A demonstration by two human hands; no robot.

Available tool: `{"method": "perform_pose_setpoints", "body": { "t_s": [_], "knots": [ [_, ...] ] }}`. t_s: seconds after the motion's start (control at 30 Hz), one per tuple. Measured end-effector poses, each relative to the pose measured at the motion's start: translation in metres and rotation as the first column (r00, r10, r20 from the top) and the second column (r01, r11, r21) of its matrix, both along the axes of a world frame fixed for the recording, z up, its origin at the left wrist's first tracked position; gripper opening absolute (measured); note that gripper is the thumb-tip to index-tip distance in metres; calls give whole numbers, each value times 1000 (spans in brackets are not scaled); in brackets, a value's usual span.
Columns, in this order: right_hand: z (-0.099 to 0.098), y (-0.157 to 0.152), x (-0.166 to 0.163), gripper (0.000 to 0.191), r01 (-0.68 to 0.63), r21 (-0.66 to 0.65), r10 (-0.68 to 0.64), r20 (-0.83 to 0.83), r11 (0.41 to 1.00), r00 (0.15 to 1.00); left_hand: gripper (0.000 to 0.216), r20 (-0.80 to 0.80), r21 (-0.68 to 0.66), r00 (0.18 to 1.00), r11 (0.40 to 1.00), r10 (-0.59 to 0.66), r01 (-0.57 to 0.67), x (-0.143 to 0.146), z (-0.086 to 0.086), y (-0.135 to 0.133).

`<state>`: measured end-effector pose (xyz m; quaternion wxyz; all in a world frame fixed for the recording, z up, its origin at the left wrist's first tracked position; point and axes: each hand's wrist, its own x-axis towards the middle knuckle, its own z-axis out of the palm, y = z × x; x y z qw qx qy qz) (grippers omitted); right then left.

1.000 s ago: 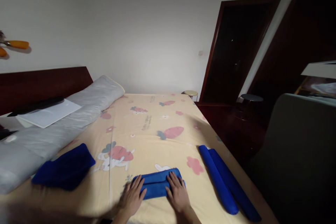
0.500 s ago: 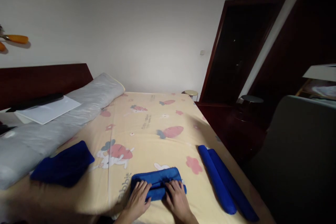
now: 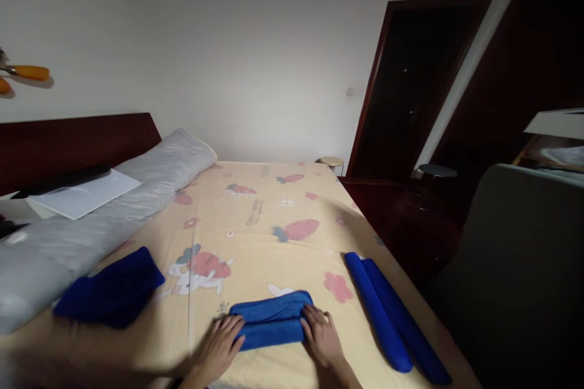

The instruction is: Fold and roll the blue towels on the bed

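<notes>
A blue cloth (image 3: 274, 318), partly rolled or folded into a strip, lies crosswise at the bed's near side. My left hand (image 3: 221, 340) rests at its left end, fingers stretched out over the edge. At the right end, my right hand (image 3: 323, 335) lies with slightly bent, parted fingers touching the cloth. A lengthwise crease runs between its front roll and the flatter part behind. To the right lie two blue rolled cloths (image 3: 381, 316), side by side. Another blue cloth (image 3: 112, 289) is spread loosely on the left.
The bed (image 3: 255, 255) has a yellow sheet printed with carrots and rabbits. Along the headboard (image 3: 77, 140) sits a grey rolled quilt (image 3: 159, 164) with white papers (image 3: 84, 192) on it. A dark chair back (image 3: 515, 255) stands at right; two stools (image 3: 437, 171) are farther off.
My hands have moved apart from the cloth's middle to its two ends. The cloth's front part now looks smoother and more evenly rolled.
</notes>
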<state>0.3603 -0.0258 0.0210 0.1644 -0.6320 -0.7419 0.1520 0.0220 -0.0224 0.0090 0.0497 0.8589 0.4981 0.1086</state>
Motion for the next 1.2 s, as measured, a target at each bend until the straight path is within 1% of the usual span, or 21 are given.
{"method": "perform_pose_setpoints", "body": {
  "t_s": [0.07,0.13,0.2,0.3,0.33,0.4,0.47,0.5,0.57,0.63,0.7,0.77,0.83,0.9,0.97,1.03,1.07,1.1,1.13,1.2],
  "knots": [
    [-4,2,15,47,74,-5,-74,53,997,996,43,-37,5,999,1000,25,-25,-17,5,0],
    [-4,2,15,48,82,15,-83,62,997,995,44,-56,60,997,997,51,-47,-17,6,-1],
    [1,0,-2,50,1,39,-2,16,999,1000,44,-42,132,999,991,32,-26,-1,1,-1],
    [11,-6,-44,44,-170,45,173,-92,984,981,38,-1,177,1000,984,-17,17,43,-14,-1],
    [13,-7,-59,42,-200,41,204,-118,979,972,36,6,176,1000,984,-20,19,57,-20,0],
    [15,-8,-80,42,-220,29,222,-141,975,965,34,11,168,1000,986,1,-3,79,-30,2],
    [15,-7,-87,43,-231,24,232,-146,973,962,32,9,160,1000,987,17,-19,85,-35,5],
    [14,-6,-85,43,-232,24,233,-143,972,962,32,4,156,1000,988,19,-20,82,-34,6],
    [10,-2,-72,44,-204,6,203,-123,979,971,32,-12,150,1000,989,17,-15,64,-27,6],
    [6,3,-50,48,-128,-19,126,-77,992,989,35,-24,145,999,989,38,-34,37,-18,4],
    [1,7,-26,50,-38,-28,38,-20,999,999,37,-33,157,994,983,100,-94,8,-11,2],
    [-4,10,-6,49,32,-6,-32,25,999,999,38,-52,192,987,972,150,-137,-14,-9,1],
    [-10,11,8,49,74,40,-76,54,996,996,39,-69,246,985,959,160,-139,-26,-12,1],
    [-17,7,15,48,48,123,-56,64,991,996,41,-79,293,987,949,141,-113,-26,-19,0],
    [-27,-2,18,44,-55,221,38,81,974,996,44,-101,289,992,956,76,-44,-17,-26,-4],
    [-39,-11,21,41,-168,306,139,115,937,984,52,-140,207,989,976,-43,71,-2,-32,-10],
    [-45,-16,22,42,-206,337,169,136,919,976,59,-157,144,983,982,-96,119,6,-34,-14],
    [-51,-19,23,44,-226,359,182,154,905,971,67,-171,76,977,987,-127,142,14,-34,-16],
    [-55,-21,23,46,-233,373,182,167,898,969,74,-184,11,974,991,-129,133,21,-33,-18],
    [-55,-21,21,48,-215,366,163,168,905,972,81,-212,-97,975,994,-61,41,33,-28,-18]
  ]
}}
